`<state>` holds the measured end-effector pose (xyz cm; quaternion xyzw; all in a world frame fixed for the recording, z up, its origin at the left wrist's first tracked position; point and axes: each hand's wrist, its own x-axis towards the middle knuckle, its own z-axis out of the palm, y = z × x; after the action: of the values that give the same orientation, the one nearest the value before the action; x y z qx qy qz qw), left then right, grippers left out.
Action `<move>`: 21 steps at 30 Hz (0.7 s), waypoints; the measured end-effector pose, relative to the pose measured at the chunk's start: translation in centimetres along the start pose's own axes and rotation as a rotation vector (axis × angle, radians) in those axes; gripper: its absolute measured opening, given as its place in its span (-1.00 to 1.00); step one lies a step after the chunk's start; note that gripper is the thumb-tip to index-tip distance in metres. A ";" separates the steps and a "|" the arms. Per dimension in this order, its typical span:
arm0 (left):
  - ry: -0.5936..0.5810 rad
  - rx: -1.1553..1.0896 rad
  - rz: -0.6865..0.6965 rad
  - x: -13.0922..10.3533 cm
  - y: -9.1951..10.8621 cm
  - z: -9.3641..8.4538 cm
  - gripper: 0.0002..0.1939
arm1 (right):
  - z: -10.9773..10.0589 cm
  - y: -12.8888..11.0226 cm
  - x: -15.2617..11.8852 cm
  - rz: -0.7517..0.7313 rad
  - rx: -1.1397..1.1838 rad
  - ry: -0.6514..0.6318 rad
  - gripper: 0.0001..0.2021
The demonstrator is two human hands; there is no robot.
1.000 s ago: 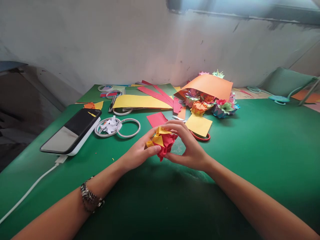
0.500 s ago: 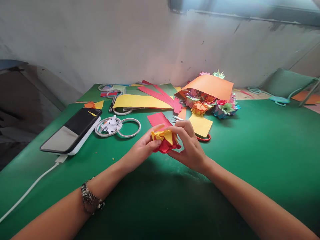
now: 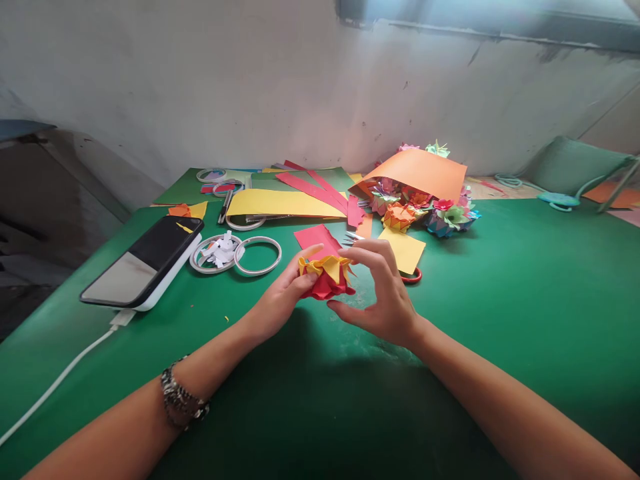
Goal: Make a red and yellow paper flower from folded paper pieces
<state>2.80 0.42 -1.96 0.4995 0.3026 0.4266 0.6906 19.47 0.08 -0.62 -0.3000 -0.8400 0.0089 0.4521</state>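
Note:
A red and yellow paper flower (image 3: 329, 279) is held above the green table, yellow folded petals on top and red ones below. My left hand (image 3: 284, 290) grips its left side, thumb in front; the fingers behind it are partly hidden. Around the flower's right side curves my right hand (image 3: 383, 287), thumb and fingers spread apart, with a gap showing between palm and flower. Just behind lie a red paper piece (image 3: 317, 241), a yellow paper square (image 3: 404, 251) and red-handled scissors (image 3: 413, 277), mostly covered by the square and my right hand.
On the left a phone-like device (image 3: 145, 260) has a white cable (image 3: 60, 373). Beside it are tape rings (image 3: 257, 256), one holding white paper scraps (image 3: 220, 251). Farther back lie a yellow sheet (image 3: 285, 203), red strips (image 3: 313, 190) and several paper flowers (image 3: 447, 217) under an orange sheet (image 3: 420, 168).
My right hand has loosened from the flower, its thumb and fingers opening wider. The flower has shifted slightly left and up in my left hand.

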 end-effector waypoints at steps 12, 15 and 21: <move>0.032 -0.070 -0.037 -0.1 -0.2 0.7 -0.35 | 0.3 0.0 0.0 -0.109 -0.058 0.081 -0.84; 0.021 -0.071 -0.031 -0.2 -0.2 0.8 -0.35 | 0.3 0.0 0.0 -0.108 -0.048 0.077 -0.85; 0.052 0.034 -0.006 -0.5 0.3 0.8 -0.26 | 0.2 -0.3 -0.1 -0.130 -0.024 0.048 -0.83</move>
<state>3.15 -0.31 -1.46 0.4990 0.3289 0.4322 0.6753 19.29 -0.17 -0.74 -0.2502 -0.8466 -0.0377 0.4681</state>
